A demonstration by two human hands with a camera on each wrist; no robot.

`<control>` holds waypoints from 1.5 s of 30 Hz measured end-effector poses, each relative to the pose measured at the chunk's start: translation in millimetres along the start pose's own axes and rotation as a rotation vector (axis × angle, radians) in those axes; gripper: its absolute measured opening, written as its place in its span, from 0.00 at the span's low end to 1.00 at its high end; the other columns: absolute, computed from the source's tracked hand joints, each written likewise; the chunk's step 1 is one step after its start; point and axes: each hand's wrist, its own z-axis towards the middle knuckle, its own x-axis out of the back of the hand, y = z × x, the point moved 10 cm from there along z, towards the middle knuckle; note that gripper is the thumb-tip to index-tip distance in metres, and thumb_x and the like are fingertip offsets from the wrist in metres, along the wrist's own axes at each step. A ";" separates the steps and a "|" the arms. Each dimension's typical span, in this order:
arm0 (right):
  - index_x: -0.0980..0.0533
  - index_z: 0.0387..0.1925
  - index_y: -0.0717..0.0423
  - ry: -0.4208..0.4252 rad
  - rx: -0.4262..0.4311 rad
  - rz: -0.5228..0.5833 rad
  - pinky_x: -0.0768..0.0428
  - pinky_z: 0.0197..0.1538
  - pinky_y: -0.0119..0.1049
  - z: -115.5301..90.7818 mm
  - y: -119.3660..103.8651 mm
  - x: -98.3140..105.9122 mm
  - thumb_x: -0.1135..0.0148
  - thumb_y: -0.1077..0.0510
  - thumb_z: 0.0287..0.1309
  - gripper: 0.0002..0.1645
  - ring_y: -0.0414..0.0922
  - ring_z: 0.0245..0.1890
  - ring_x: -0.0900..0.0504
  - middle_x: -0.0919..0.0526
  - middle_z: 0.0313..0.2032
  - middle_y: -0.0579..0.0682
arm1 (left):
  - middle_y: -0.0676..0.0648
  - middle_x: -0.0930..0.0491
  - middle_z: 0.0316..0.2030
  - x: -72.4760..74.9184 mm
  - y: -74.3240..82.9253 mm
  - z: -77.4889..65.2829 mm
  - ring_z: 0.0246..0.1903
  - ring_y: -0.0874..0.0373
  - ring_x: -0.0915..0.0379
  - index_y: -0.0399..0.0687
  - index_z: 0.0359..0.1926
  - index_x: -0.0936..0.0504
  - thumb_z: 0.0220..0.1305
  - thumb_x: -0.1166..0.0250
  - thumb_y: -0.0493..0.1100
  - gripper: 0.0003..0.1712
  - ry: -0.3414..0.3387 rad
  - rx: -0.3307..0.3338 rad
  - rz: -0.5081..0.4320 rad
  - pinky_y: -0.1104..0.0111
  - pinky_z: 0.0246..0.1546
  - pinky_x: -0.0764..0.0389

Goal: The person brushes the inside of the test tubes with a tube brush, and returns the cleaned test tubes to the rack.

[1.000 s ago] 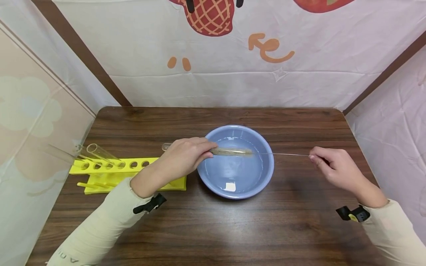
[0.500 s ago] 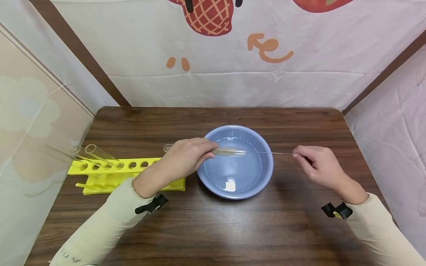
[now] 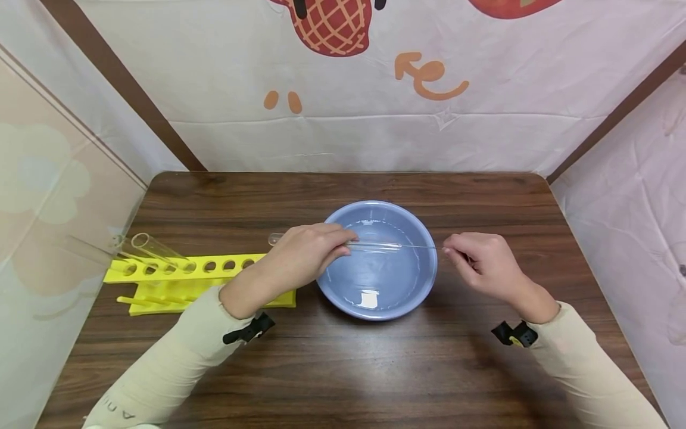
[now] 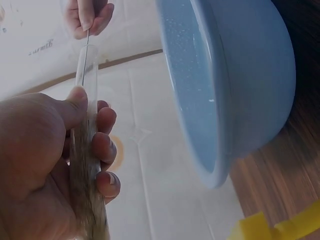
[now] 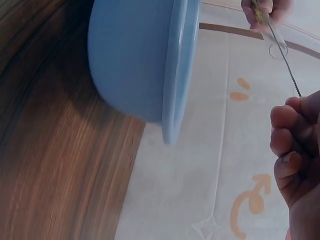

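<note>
My left hand (image 3: 300,253) grips a clear glass test tube (image 3: 383,245), held lengthwise over the blue basin (image 3: 377,316) with its mouth to the right. Inside the tube, the bristles of a test tube brush (image 4: 86,195) show under my fingers in the left wrist view. From the tube's mouth runs the brush's thin twisted wire handle (image 5: 289,70). My right hand (image 3: 485,262) pinches that wire between thumb and forefinger, just past the basin's right rim, other fingers curled. Water lies in the basin below. The tube's rounded end pokes out behind my left hand.
A yellow test tube rack (image 3: 203,271) stands left of the basin, partly hidden by my left arm. Several glass tubes (image 3: 155,245) lean in its left holes. Patterned cloth (image 3: 343,143) hangs behind the brown wooden table (image 3: 364,369).
My right hand has moved left toward the basin, pushing the brush deeper into the tube. Bristles that stuck out of the mouth are now inside. My left hand has barely moved.
</note>
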 end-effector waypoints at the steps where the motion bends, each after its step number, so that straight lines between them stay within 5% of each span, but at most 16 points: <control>1: 0.20 0.30 0.50 0.001 0.008 -0.001 0.35 0.22 0.29 1.3 -1.6 -1.8 0.46 0.57 0.71 0.12 0.31 0.18 0.37 0.29 0.19 0.37 | 0.50 0.15 0.48 -0.3 1.3 0.8 0.48 0.55 0.17 0.46 0.56 0.16 0.74 0.37 0.46 0.15 -0.002 -0.005 0.001 0.59 0.44 0.16; 5: 0.20 0.30 0.52 -0.008 0.031 -0.011 0.34 0.21 0.30 5.5 -6.8 -9.0 0.52 0.50 0.77 0.21 0.32 0.18 0.36 0.30 0.18 0.38 | 0.50 0.15 0.47 -1.5 4.1 3.4 0.46 0.55 0.16 0.46 0.56 0.16 0.74 0.37 0.46 0.15 -0.006 -0.009 0.006 0.59 0.41 0.15; 8: 0.20 0.30 0.52 -0.041 -0.001 0.015 0.34 0.22 0.29 5.8 -6.3 -13.6 0.47 0.54 0.75 0.16 0.31 0.18 0.35 0.29 0.19 0.37 | 0.49 0.15 0.46 -1.9 3.5 4.1 0.45 0.55 0.16 0.46 0.56 0.16 0.74 0.37 0.46 0.15 -0.008 0.004 0.013 0.59 0.40 0.15; 13: 0.22 0.28 0.51 -0.148 -0.255 0.270 0.32 0.22 0.26 0.9 9.5 -23.5 0.42 0.69 0.68 0.13 0.32 0.18 0.32 0.27 0.20 0.36 | 0.50 0.14 0.46 -1.6 4.5 4.2 0.44 0.56 0.16 0.47 0.56 0.15 0.73 0.37 0.47 0.16 -0.001 -0.005 0.026 0.60 0.39 0.15; 18: 0.26 0.24 0.56 -0.188 -0.516 0.517 0.29 0.20 0.34 -2.1 18.4 -30.1 0.54 0.69 0.73 0.20 0.42 0.16 0.28 0.26 0.17 0.46 | 0.50 0.14 0.46 1.6 5.1 3.4 0.44 0.56 0.17 0.47 0.55 0.15 0.72 0.35 0.47 0.16 0.026 -0.021 0.032 0.61 0.41 0.16; 24: 0.33 0.22 0.64 -0.297 -0.793 0.813 0.41 0.18 0.33 -10.2 18.8 -47.6 0.59 0.67 0.65 0.15 0.41 0.15 0.37 0.34 0.15 0.48 | 0.51 0.14 0.43 7.4 7.1 1.3 0.40 0.58 0.18 0.47 0.54 0.15 0.70 0.33 0.46 0.15 0.070 -0.046 0.032 0.63 0.40 0.16; 28: 0.34 0.22 0.63 -0.267 -0.892 0.988 0.49 0.21 0.34 -14.3 17.8 -53.5 0.60 0.69 0.60 0.12 0.40 0.16 0.43 0.39 0.16 0.45 | 0.52 0.14 0.43 7.0 8.6 0.4 0.39 0.60 0.18 0.48 0.54 0.14 0.71 0.33 0.46 0.14 0.065 -0.060 0.034 0.64 0.38 0.16; 37: 0.28 0.24 0.55 -0.250 -0.833 1.034 0.53 0.22 0.39 -15.3 19.2 -49.9 0.58 0.71 0.62 0.17 0.46 0.18 0.48 0.41 0.17 0.48 | 0.52 0.13 0.43 6.3 7.2 0.2 0.38 0.60 0.18 0.48 0.54 0.14 0.70 0.33 0.48 0.15 0.060 -0.054 0.049 0.66 0.36 0.16; 40: 0.26 0.25 0.54 -0.241 -0.770 0.963 0.51 0.20 0.39 -13.1 21.0 -42.8 0.56 0.72 0.62 0.16 0.46 0.17 0.45 0.39 0.17 0.47 | 0.51 0.13 0.44 7.2 5.9 -0.4 0.39 0.59 0.17 0.48 0.55 0.14 0.70 0.33 0.48 0.16 0.061 -0.049 0.053 0.65 0.37 0.16; 45: 0.24 0.28 0.57 -0.241 -0.587 0.655 0.38 0.19 0.35 -7.5 22.8 -26.6 0.51 0.74 0.61 0.15 0.39 0.17 0.36 0.34 0.17 0.43 | 0.52 0.13 0.46 7.1 2.7 -2.4 0.43 0.59 0.17 0.48 0.56 0.14 0.71 0.34 0.48 0.17 0.043 -0.029 0.062 0.64 0.39 0.16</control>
